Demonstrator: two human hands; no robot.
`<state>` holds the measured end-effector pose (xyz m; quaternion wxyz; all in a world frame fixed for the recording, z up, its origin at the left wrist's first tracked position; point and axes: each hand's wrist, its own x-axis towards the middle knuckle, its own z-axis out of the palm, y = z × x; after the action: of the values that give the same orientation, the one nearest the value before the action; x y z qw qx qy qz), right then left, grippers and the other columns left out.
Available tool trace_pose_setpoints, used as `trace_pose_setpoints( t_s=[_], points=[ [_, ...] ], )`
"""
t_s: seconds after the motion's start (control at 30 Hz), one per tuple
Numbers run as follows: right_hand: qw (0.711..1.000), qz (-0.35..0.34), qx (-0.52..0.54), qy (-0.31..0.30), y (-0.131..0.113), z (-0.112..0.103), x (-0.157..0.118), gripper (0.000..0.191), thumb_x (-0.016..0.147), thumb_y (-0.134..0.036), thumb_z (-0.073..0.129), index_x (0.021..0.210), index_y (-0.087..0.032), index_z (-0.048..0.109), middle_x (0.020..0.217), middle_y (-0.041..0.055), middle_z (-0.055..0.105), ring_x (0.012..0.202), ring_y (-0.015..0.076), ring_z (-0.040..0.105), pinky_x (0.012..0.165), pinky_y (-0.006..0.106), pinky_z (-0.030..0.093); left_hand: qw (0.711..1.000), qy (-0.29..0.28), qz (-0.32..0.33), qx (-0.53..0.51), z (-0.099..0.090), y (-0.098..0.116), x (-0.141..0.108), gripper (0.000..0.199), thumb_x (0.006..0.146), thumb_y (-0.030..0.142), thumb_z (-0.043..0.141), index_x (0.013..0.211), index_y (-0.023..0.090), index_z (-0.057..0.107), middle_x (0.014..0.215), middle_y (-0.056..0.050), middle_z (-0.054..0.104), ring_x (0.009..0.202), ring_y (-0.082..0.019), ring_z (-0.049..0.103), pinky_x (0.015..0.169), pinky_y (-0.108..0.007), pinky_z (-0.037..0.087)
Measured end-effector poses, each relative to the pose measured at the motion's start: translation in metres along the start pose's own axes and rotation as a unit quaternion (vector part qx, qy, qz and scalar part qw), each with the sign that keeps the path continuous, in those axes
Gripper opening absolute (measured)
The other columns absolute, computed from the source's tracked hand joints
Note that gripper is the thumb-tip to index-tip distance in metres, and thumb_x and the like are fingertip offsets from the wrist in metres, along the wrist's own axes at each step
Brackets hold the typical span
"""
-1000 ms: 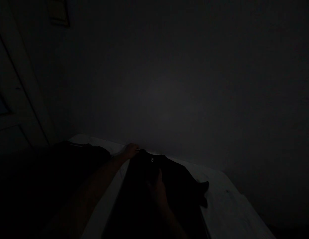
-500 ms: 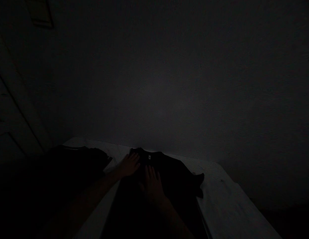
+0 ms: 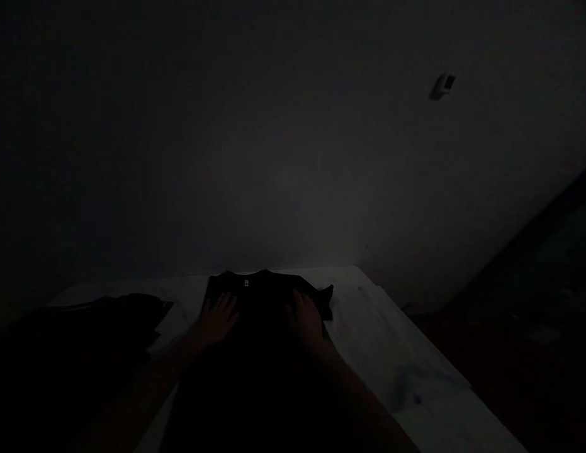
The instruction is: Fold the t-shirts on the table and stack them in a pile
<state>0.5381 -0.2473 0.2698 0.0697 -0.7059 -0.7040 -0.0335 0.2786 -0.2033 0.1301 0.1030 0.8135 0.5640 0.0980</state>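
A black T-shirt (image 3: 264, 352) lies spread on a pale table, its neckline at the far edge with a small light label (image 3: 246, 283) inside. My left hand (image 3: 217, 321) rests flat on the shirt's upper left part, fingers apart. On the upper right part, near the sleeve, my right hand (image 3: 306, 316) lies with its fingers stretched out. The right sleeve (image 3: 326, 302) is bunched, its tip sticking up. It is very dark, so the shirt's folds and lower half can hardly be made out.
More black garments (image 3: 80, 358) lie in a pile at the left of the table. The table top (image 3: 387, 340) runs on to the right, with a dark smudge on it. A grey wall (image 3: 274, 157) stands behind, carrying a small fixture (image 3: 444, 85).
My view has turned to the right. My right hand has moved from the middle of the shirt to its right shoulder; my left hand has come down a little from the left shoulder.
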Motion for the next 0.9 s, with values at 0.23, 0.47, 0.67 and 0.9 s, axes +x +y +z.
trace_pose_setpoints(
  t_s=[0.23,0.47,0.67,0.9],
  points=[
    [0.974,0.216,-0.065,-0.026,0.094,-0.04,0.032,0.058,0.097,-0.057,0.049,0.119,-0.007,0.065,0.117,0.0251,0.067,0.115,0.0336,0.062,0.086,0.039,0.05,1.0,-0.016,-0.006,0.0,-0.021,0.041,-0.001,0.062,0.103,0.047,0.027,0.157,0.017,0.033,0.166,-0.014,0.023,0.154,-0.032,0.02,0.12,-0.062,0.018],
    [0.984,0.167,-0.008,-0.06,0.085,-0.04,0.038,0.037,0.102,-0.036,0.042,0.123,-0.016,0.065,0.114,0.0164,0.072,0.104,0.0255,0.069,0.08,0.031,0.049,1.0,-0.009,-0.015,-0.023,-0.011,0.041,-0.009,0.063,0.102,0.047,0.031,0.158,0.018,0.031,0.166,-0.014,0.023,0.154,-0.032,0.019,0.121,-0.061,0.013],
    [0.992,0.094,0.08,-0.028,0.008,-0.051,0.049,0.047,0.103,-0.029,0.035,0.145,-0.012,0.046,0.111,0.0205,0.073,0.101,0.0277,0.071,0.083,0.036,0.05,0.913,0.032,-0.073,-0.401,-0.028,0.062,0.007,0.06,0.092,0.056,0.053,0.14,0.021,0.058,0.16,-0.013,0.039,0.153,-0.032,0.022,0.124,-0.055,0.011],
    [0.961,-0.159,0.219,-0.063,-0.052,-0.054,-0.034,0.057,0.09,-0.025,0.061,0.145,-0.016,0.05,0.14,0.0134,0.061,0.126,0.0233,0.059,0.105,0.034,0.046,0.523,-0.035,-0.199,-0.828,-0.041,0.098,0.027,0.066,0.097,0.067,0.035,0.124,0.015,0.066,0.114,-0.016,0.074,0.112,-0.029,0.069,0.094,-0.042,0.057]
  ],
)
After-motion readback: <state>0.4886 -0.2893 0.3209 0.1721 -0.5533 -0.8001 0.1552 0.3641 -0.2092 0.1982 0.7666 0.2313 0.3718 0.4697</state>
